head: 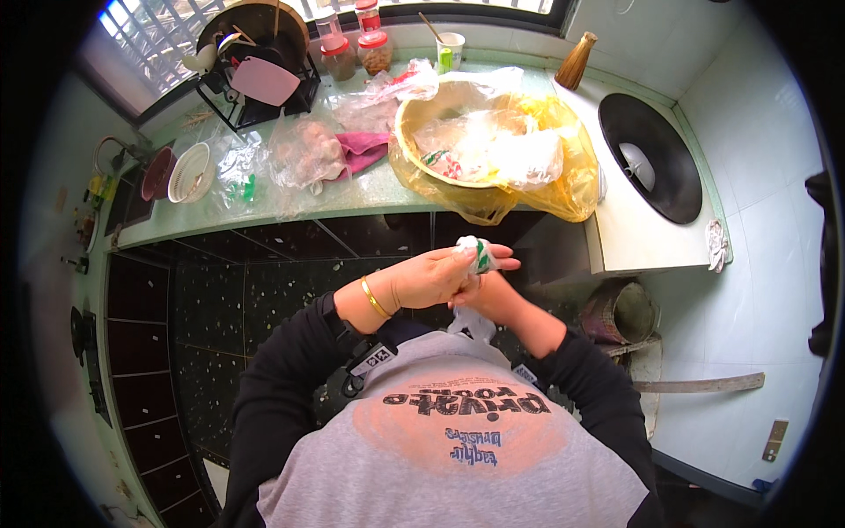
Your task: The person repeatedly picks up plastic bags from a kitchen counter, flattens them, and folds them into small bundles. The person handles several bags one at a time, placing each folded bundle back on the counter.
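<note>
In front of my body, my left hand, above a gold bangle, grips a bunched white plastic bag with green print. Some of its fingers stretch out past the bag. My right hand is closed just below, partly hidden behind the left, and appears to grip the same bag. A loose pale piece of plastic hangs beneath the hands. Ahead on the counter stands a large yellow basin lined with a yellow plastic bag. Clear and white plastic bags with red and green print lie in it.
Left of the basin lie a filled clear bag, a magenta cloth and a white basket. A dish rack and red-lidded jars stand behind. To the right, a black wok holds a metal ladle.
</note>
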Demonstrator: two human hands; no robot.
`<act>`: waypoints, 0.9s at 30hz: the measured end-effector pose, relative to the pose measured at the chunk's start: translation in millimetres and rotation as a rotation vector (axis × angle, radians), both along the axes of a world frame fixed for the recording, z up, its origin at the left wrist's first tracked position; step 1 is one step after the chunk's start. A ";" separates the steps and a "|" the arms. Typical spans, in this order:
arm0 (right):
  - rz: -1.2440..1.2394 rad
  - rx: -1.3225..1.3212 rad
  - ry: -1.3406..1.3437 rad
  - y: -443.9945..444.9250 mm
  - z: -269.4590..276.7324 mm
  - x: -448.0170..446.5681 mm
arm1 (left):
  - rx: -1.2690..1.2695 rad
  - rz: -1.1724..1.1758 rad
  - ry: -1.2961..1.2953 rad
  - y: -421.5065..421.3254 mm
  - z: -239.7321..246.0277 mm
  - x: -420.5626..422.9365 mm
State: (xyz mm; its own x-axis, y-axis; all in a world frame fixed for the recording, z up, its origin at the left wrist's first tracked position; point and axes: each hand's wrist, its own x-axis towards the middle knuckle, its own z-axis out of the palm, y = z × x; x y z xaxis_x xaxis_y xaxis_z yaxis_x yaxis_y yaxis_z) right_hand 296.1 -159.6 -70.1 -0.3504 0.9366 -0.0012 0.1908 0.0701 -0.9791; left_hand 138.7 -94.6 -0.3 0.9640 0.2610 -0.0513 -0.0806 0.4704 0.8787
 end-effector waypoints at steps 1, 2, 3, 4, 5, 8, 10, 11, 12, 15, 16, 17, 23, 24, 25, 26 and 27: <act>0.040 -0.322 0.295 -8.5 -5.0 1.9 | 0.045 0.002 0.079 3.1 -2.6 -4.9; 0.079 -0.390 0.240 -9.2 -10.0 3.3 | 0.112 -0.020 0.167 6.5 -8.2 -10.3; 0.034 -0.429 0.295 -13.5 -13.2 3.5 | 0.218 -0.031 0.243 8.3 -16.3 -16.4; 0.005 -0.468 0.333 -15.2 -15.3 2.1 | 0.374 -0.056 0.407 10.9 -26.9 -15.3; 0.021 -0.501 0.218 -16.7 -14.0 4.6 | 0.556 -0.131 0.428 11.4 -37.6 -13.9; 0.021 -0.255 -0.362 -19.4 -0.7 1.2 | 1.308 -0.187 0.142 -1.0 -61.0 -12.3; 0.198 -0.017 -0.895 -19.6 14.0 1.8 | 1.558 -0.270 0.303 -4.5 -65.5 -9.0; 0.280 0.083 -1.035 -22.6 21.9 4.6 | 1.493 -0.256 0.387 -3.6 -64.3 -9.4; 0.224 0.268 -0.972 -21.0 29.0 8.0 | 1.158 -0.190 0.509 -0.3 -61.4 -7.2; 0.043 0.665 -0.840 -21.3 42.2 14.8 | 0.225 -0.123 0.554 12.4 -47.8 -9.2; -0.009 0.703 -0.767 -22.1 44.1 15.0 | 0.061 -0.184 0.448 13.5 -43.7 -13.2; -0.077 0.743 -0.701 -22.0 45.3 15.1 | -0.002 -0.203 0.446 13.4 -40.3 -14.8; 0.015 -0.128 0.231 -13.3 53.2 6.2 | -0.195 -0.194 0.215 0.5 -30.5 -16.7; 0.000 -0.327 0.283 -10.7 56.6 7.0 | -0.183 -0.189 0.160 -0.1 -29.6 -15.9; 0.044 -0.303 0.272 -9.3 59.8 7.5 | -0.133 -0.128 0.197 -1.0 -28.9 -15.2; 0.033 -0.325 0.224 -8.4 62.9 8.3 | -0.087 -0.090 0.218 -0.3 -28.1 -15.3; 0.026 -0.338 0.190 -8.2 65.4 9.0 | -0.033 -0.073 0.194 -1.1 -27.6 -14.8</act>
